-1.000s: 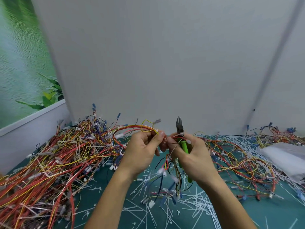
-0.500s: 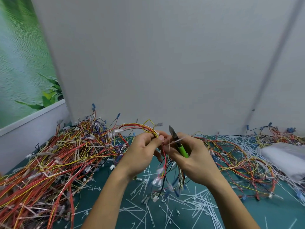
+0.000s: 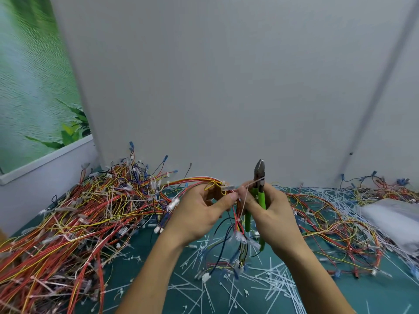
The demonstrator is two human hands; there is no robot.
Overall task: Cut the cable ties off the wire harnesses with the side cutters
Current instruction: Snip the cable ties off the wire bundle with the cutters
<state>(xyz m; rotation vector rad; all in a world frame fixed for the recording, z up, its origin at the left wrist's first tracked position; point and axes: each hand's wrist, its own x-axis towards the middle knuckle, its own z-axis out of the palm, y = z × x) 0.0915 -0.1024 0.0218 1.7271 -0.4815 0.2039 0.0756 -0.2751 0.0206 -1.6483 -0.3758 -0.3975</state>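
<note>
"Two heaps of wire, is it, under that grey wall (image 3: 226,87)?"

"Yes. On the green table (image 3: 367,293), the big heap of harnesses (image 3: 79,218) fills the whole left side, red, yellow and orange. A looser tangle (image 3: 335,223) lies on the right, with a white bag (image 3: 396,218) beyond it at the edge."

"And the pale litter in front?"

"Cut ties (image 3: 267,282), strewn over the table between the forearms and out to the right."

"Where are the hands?"

"Raised over the middle, nearly touching. The left hand (image 3: 199,214) has thumb and fingers pinched on one harness (image 3: 238,243). Its wires loop in from the big heap, pass through that pinch and hang down between the two wrists, ending in plugs just above the table."

"And the cutters?"

"The right hand (image 3: 272,214) is curled round the green handles of the side cutters (image 3: 259,177). The tool stands upright just right of the left thumb, nose toward the wall, jaws looking close together."

"The tie itself?"

"One thin pale cable tie (image 3: 244,198) slants across the cutters below the jaws, then drops between the hands. A small white plug (image 3: 227,187) sits at the left fingertips. Whether the tie is cut, I cannot tell."
</note>
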